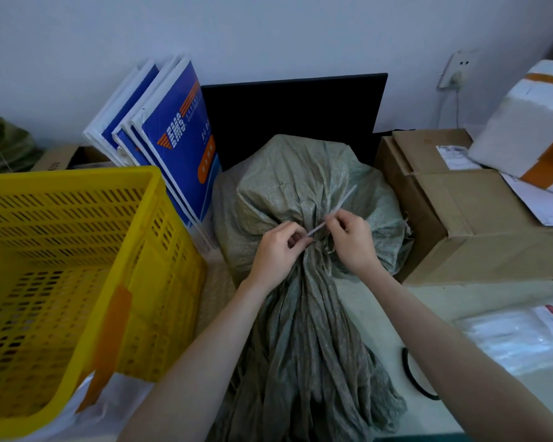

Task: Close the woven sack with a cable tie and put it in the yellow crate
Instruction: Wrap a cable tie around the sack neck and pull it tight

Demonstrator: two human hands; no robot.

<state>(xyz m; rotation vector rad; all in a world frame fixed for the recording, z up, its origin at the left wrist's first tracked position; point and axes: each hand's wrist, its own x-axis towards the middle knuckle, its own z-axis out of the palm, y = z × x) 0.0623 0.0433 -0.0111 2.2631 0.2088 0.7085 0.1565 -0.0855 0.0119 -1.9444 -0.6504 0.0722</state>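
Head view, nearest zone: the loose mouth of the woven sack (304, 355) fans out toward the viewer below the gathered neck. This free fabric is bulky; on lifting, it may snag on the crate rim.

At the neck, the left hand (276, 250) pinches the head end of the cable tie (331, 213), fingers curled on it against the gathered fabric. The right hand (351, 240) pinches the strap just beyond, with the free tail pointing up and away to the right. Whether the tie fully encircles the neck cannot be determined; its far side is hidden.

Probable faults:
- Folds escaping the loop, caused by an uneven gather.
- Slipping pinch on the thin strap, leaving the loop slack.
- Tie seated too close to the bulge, allowing it to slide off.

Beyond the hands, the filled body of the sack rests on the counter (428, 298), between the yellow crate (77, 250) on the left and a cardboard box (460, 212) on the right. The crate stands just beside the sack; a poorly tightened tie could open during transfer.
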